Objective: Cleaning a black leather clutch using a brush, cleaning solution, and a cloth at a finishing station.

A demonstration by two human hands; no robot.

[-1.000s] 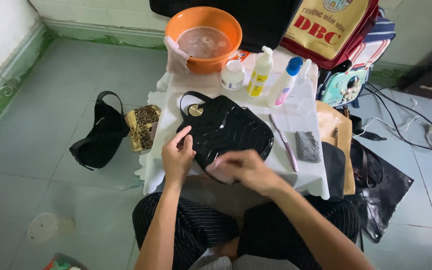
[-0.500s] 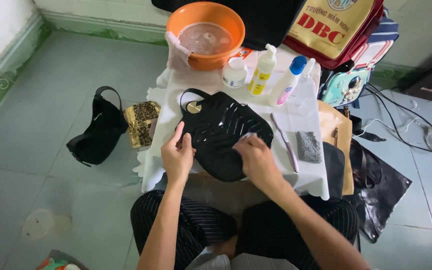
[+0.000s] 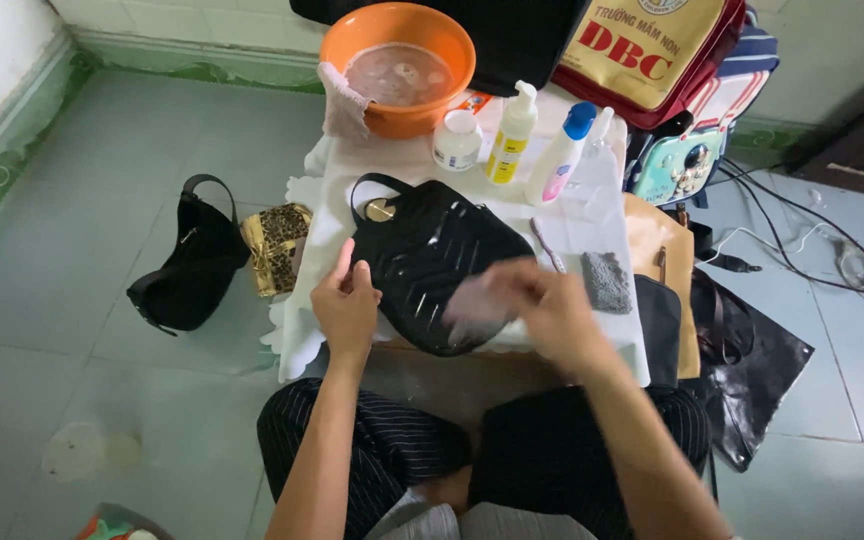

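On black quilted handbag point(image 3: 422, 255): left hand point(image 3: 345, 305), right hand point(image 3: 542, 305).

Looks like a room at home: pale tiled floor point(image 3: 102, 300), low cloth-covered table point(image 3: 592, 225), orange basin point(image 3: 397, 65), backpacks point(image 3: 652, 50) against the wall (pretty makeshift setup).

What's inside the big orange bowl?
The round orange plastic bowl holds cloudy, foamy water, and a pale cloth hangs over its near rim. The foam hides whatever may lie underneath, so the bottom cannot be seen.
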